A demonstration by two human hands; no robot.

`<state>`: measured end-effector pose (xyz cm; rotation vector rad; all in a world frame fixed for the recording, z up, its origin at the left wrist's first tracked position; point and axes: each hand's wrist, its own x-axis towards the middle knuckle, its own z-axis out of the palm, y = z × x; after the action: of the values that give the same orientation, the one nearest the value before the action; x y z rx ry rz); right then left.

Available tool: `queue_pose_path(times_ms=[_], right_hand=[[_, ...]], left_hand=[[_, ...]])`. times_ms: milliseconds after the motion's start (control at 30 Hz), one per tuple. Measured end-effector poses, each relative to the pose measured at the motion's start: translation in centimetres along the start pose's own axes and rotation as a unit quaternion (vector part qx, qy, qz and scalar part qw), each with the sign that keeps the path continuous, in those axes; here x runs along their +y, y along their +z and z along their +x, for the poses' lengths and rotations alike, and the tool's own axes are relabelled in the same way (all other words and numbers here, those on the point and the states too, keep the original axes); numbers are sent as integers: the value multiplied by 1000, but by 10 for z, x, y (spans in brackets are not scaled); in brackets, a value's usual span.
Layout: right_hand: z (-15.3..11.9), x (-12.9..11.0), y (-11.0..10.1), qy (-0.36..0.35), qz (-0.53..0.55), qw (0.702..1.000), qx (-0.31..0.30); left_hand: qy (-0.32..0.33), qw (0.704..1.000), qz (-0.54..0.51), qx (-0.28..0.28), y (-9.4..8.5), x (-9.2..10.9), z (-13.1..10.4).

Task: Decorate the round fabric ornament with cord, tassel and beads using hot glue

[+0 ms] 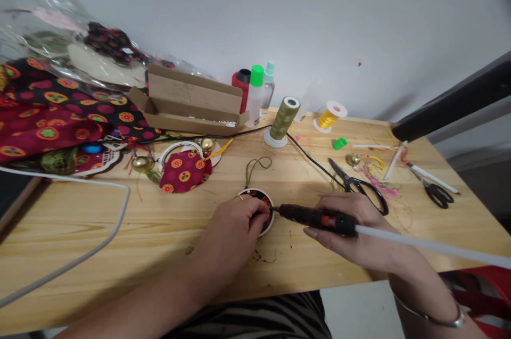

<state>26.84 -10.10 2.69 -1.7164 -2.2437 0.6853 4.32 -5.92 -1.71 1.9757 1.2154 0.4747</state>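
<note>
Near the table's front edge lies a round white-rimmed piece with dark red patterned fabric [265,226] and an olive cord loop [255,166] at its top. My left hand [235,222] rests over its left part, thumb and fingers pinched together at the fabric; what is between the fingertips is too small to make out. My right hand [355,227] is wrapped round a black pen-like tool [307,216] with a red part and a pale cable. The tool's thin tip points left and meets the piece's right side, close to my left fingertips.
Black scissors [365,190] lie just beyond my right hand. Behind stand an olive thread spool [284,121], a yellow spool [329,118], bottles and an open cardboard box [191,99]. Patterned fabric [186,171] and bells are at left; a white cable [115,227] crosses the left side.
</note>
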Motion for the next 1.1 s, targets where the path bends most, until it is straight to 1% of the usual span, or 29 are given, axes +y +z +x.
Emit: queue_pose_path(times_ms=[233,300,367,433,533,600,667,733,833,933,1100], right_hand=[[3,10,2,18,51,998,44],[3,14,4,40,101,992,71],[4,18,9,65,192,974,105],[5,21,15,87,311,935,148],[10,21,23,78,476,852,203],[15,19,25,61,543,805,231],[19,18,26,52,577,779,239],[22,19,26,53,594,768,234],[22,23,25,46,612,760,214],[20,26,26,34,615,760,210],[19,27,28,32,608,766,209]], left_hand=[[-14,1000,-6,3,1,2,1],[-19,1000,-19,4,0,3,1],[-23,999,-22,7,-1,5,2],[-17,1000,-4,15,-3,7,3],[16,998,51,29,-3,7,5],[47,995,86,33,-1,6,7],[68,991,113,33,1,6,8],[76,988,132,32,4,5,9],[83,983,159,34,7,6,9],[93,981,169,34,8,6,9],[110,978,173,34,8,4,9]])
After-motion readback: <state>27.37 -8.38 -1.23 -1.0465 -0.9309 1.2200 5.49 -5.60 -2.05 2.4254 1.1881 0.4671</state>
